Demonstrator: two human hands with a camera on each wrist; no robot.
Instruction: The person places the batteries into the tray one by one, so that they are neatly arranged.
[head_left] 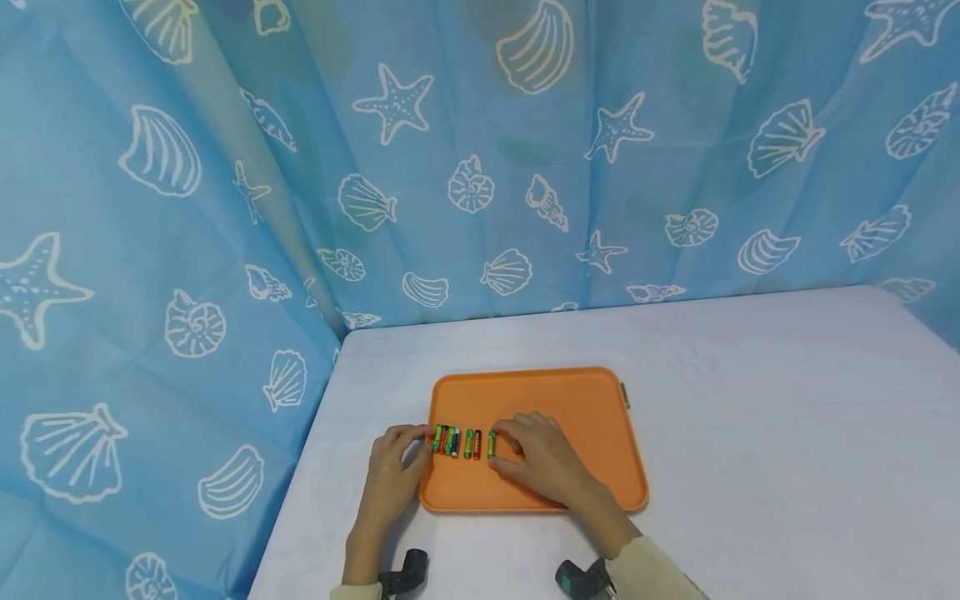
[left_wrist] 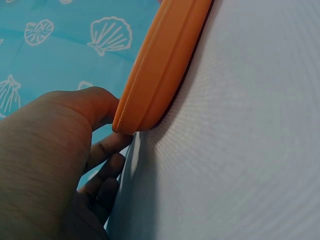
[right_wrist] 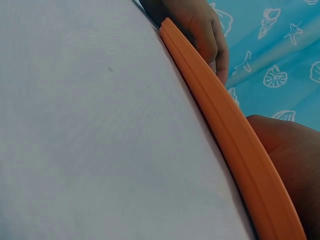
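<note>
Small batteries lie side by side on an orange tray (head_left: 540, 496). My right hand (head_left: 543, 454) reaches over the tray, pinching a green battery (head_left: 492, 443) between index finger and thumb at its two ends. Just left of it is a pair, one green battery (head_left: 468, 444) and one dark red battery (head_left: 477, 445). Farther left stands a tight group of several batteries (head_left: 447, 440) in green, red and dark colours. My left hand (head_left: 393, 475) is at the tray's left edge, index fingertip and thumb beside that group. In the left wrist view its other fingers hang loosely outside the rim.
The tray rests on a white-covered table (head_left: 750, 433). A small brass-coloured strip (head_left: 625, 396) shows at the tray's right edge. Behind and to the left hangs a blue curtain (head_left: 450, 233) with white shell prints. Dark camera mounts sit on both wrists.
</note>
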